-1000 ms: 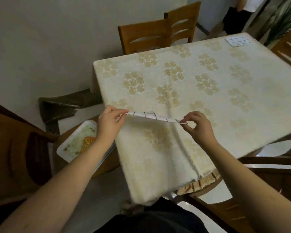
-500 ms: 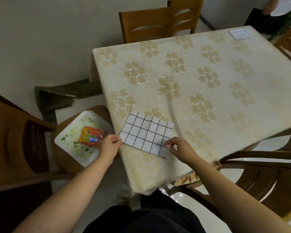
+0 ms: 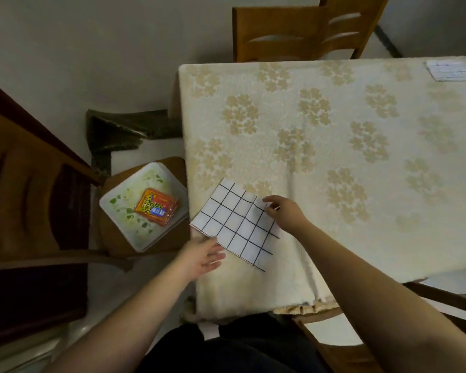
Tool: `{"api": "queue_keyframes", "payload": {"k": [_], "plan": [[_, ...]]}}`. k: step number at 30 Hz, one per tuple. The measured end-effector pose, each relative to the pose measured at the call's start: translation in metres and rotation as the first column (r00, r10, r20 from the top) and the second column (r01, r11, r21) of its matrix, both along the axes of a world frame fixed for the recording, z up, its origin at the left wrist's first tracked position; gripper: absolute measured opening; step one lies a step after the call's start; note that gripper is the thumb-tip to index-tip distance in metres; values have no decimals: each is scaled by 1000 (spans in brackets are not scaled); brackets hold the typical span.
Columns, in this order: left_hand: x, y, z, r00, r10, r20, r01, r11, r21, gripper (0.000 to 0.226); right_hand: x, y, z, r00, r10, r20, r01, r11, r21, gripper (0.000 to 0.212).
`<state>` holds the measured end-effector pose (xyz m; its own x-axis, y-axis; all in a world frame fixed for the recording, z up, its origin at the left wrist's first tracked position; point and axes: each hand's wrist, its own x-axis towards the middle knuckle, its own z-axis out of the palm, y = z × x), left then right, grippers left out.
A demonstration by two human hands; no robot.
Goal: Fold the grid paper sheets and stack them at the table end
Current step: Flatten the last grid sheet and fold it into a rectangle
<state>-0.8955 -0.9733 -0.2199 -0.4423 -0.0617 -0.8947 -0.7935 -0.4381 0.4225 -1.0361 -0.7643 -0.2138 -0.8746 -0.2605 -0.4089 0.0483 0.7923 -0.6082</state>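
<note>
A white grid paper sheet (image 3: 234,224) with black lines lies flat on the near left corner of the table (image 3: 334,146), which is covered by a cream floral cloth. My left hand (image 3: 202,258) rests by the sheet's near left edge with its fingers straight, touching the paper. My right hand (image 3: 285,212) pinches the sheet's far right corner. A small stack of folded grid paper (image 3: 449,71) sits at the table's far right end.
A wooden chair (image 3: 135,211) at my left holds a white tray (image 3: 127,219) with an orange packet (image 3: 156,205) on it. Two more wooden chairs (image 3: 301,30) stand behind the table. A further chair frame (image 3: 441,297) is at the near right.
The sheet, held up edge-on a second ago, has been laid flat on the table corner. My left hand let go and straightened; my right hand moved to the far right corner.
</note>
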Motion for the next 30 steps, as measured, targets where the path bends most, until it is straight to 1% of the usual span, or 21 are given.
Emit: {"api": "queue_keyframes", "payload": {"k": [2, 5, 8, 12, 15, 20, 22, 24, 27, 30], "plan": [[-1, 7, -5, 999, -14, 29, 15, 1000, -25, 7, -17, -4, -6, 999, 14, 44, -15, 1000, 18, 26], [-3, 17, -9, 999, -6, 48, 9, 998, -55, 17, -39, -11, -16, 993, 52, 102, -57, 997, 43, 28], [-2, 24, -8, 999, 2, 45, 1, 998, -66, 25, -56, -18, -23, 982, 36, 184, -44, 998, 37, 30], [0, 26, -7, 998, 30, 54, -27, 998, -64, 23, -71, -24, -22, 958, 116, 262, -142, 986, 83, 39], [-1, 24, -6, 996, 64, 63, -61, 997, -45, 22, -76, -26, -19, 938, 132, 321, -162, 984, 70, 43], [-5, 15, 1, 995, 103, 15, -103, 995, 6, 27, -75, -23, -15, 891, 113, 440, -113, 993, -27, 34], [-6, 10, 4, 993, 115, 0, -115, 993, 8, 28, -72, -20, -12, 858, 107, 503, -74, 994, -85, 30], [-9, 5, 11, 992, 125, -8, -126, 992, -8, 29, -69, -17, -5, 840, 97, 533, -24, 990, -142, 28], [-24, -2, 26, 993, 121, -12, -122, 990, -77, 30, -65, -15, 10, 853, 51, 519, 89, 967, -241, 23], [-46, -10, 50, 991, 119, -62, -126, 984, -130, 22, -64, -15, 32, 880, 0, 474, 181, 924, -337, 20]]}}
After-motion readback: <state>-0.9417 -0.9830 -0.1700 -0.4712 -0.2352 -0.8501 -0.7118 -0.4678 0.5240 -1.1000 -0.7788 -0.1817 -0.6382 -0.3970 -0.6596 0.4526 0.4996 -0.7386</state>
